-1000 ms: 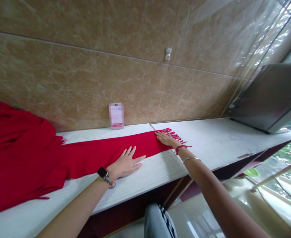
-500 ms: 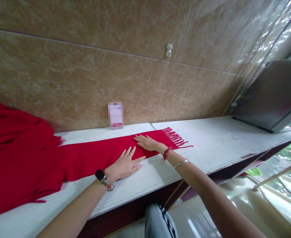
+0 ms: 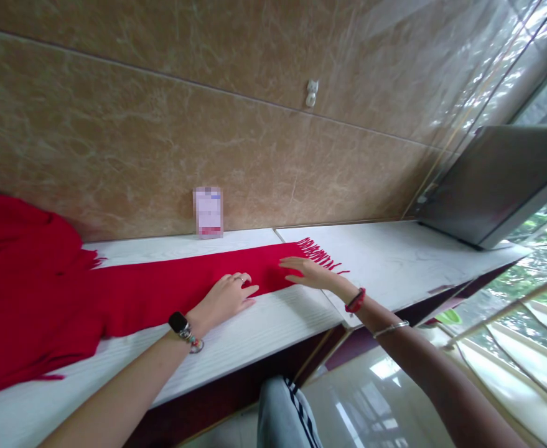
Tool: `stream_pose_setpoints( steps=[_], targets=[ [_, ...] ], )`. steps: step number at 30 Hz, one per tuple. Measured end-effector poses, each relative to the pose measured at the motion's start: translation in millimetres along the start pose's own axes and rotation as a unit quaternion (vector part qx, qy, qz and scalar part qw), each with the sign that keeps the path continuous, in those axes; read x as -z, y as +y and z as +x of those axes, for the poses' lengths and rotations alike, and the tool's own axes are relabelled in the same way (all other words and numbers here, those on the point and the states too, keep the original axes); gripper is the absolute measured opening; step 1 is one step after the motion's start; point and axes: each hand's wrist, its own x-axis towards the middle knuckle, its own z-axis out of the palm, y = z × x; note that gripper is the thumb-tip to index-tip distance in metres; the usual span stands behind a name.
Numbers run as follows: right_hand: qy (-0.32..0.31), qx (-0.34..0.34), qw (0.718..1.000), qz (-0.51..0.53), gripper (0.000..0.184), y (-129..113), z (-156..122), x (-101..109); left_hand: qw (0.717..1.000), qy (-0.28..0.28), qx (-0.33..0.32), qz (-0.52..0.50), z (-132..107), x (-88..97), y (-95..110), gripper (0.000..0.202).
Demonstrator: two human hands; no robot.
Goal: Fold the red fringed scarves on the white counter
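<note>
A red scarf (image 3: pixel 161 283) with a fringed end lies lengthwise along the white counter (image 3: pixel 254 317), its strip flat toward the right. At the left it runs into a large rumpled heap of the same red cloth (image 3: pixel 21 292). My left hand (image 3: pixel 229 297) rests on the scarf's near edge, fingers apart and slightly bent, a watch on its wrist. Close to the fringe, my right hand (image 3: pixel 313 272) is over the scarf with its fingers stretched out and apart. It seems lifted a little from the cloth. Neither hand grips anything.
A small pale card or phone-like thing (image 3: pixel 208 213), blurred out, leans on the brown tiled wall (image 3: pixel 161 143). A tiny white figure-shaped hook (image 3: pixel 312 93) sits on the wall. At the right end stands a large grey box-like appliance (image 3: pixel 497 183). My knee (image 3: pixel 282 414) is below the counter's front edge.
My right hand has moved right toward the fringe and appears to have lifted off the scarf. My left hand's fingers have bent more. The view has shifted slightly.
</note>
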Motion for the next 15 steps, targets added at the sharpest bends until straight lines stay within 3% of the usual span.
stream_pose_setpoints(
  steps=[2,5,9,15],
  targets=[
    [-0.020,0.059,0.998,0.022,0.037,-19,-9,2,1.000,0.000,-0.006,0.015,1,2.1,1,0.026],
    [-0.032,0.063,0.998,-0.002,0.036,-34,-15,-1,1.000,0.000,-0.008,0.028,0,1.8,2,0.029],
    [-0.006,0.040,0.998,-0.038,0.040,-34,-12,-11,0.999,0.010,0.003,0.032,0,-1.1,2,0.036],
    [0.057,0.055,0.996,-0.043,0.022,-26,-3,-21,0.998,-0.016,0.011,0.061,24,0.1,13,0.015]
  ],
)
